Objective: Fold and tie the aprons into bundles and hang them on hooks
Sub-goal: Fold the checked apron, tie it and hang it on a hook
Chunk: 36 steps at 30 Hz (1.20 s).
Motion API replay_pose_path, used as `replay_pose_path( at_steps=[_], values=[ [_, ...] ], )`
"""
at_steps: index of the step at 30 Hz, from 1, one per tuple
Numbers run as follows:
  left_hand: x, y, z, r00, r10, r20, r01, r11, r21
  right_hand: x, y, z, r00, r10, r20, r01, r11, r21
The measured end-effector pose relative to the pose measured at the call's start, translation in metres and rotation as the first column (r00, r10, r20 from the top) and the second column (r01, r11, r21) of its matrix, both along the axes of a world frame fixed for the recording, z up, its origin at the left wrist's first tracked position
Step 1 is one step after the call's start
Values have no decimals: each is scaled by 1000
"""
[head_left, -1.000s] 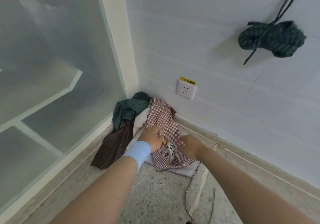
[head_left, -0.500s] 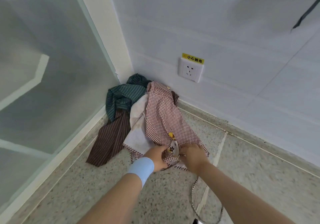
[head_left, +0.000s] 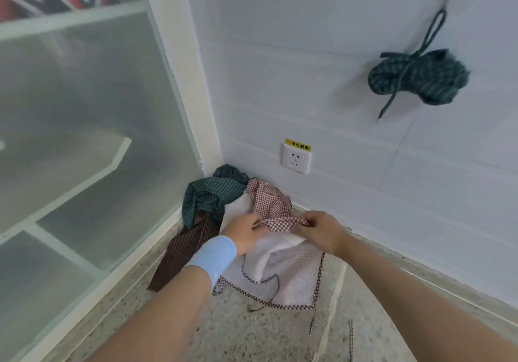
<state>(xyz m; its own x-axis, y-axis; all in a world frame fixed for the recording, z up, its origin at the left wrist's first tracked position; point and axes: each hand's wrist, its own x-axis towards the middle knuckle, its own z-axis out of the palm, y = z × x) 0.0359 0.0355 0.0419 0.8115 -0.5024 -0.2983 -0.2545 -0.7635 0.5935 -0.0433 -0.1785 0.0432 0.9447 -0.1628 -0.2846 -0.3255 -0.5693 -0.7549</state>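
Pinching the red-checked apron (head_left: 273, 210) by its bunched edge with left hand (head_left: 244, 232) and right hand (head_left: 322, 231), just below the wall socket (head_left: 296, 158); fingertips half buried in cloth. Above right of socket, blurred green bundle (head_left: 417, 79), hook indistinct.

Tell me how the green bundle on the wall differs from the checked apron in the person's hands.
The green bundle is rolled and tied; the checked apron is loose and unfolded. The green bundle hangs on the wall by a loop; the checked apron trails on the floor, pinched by the left hand and right hand. The green bundle is dark and striped; the checked apron is red-and-white. Both have tie strings.
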Motion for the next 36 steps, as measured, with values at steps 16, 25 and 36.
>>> replay_pose_path(
  at_steps=[16, 25, 36],
  values=[
    [-87, 2, 194, 905, -342, 254, 306, 937, 170, -84, 45, 166, 962, 67, 265, -17, 982, -187],
    [-117, 46, 224, 675, 259, 691, -309, 950, -55, -118, 45, 206, 962, -108, 250, 137, 985, -100],
    [-155, 40, 217, 996, -77, -44, 51, 899, -435, -149, 68, 266, 951, 121, 284, -224, 903, 366]
  ],
)
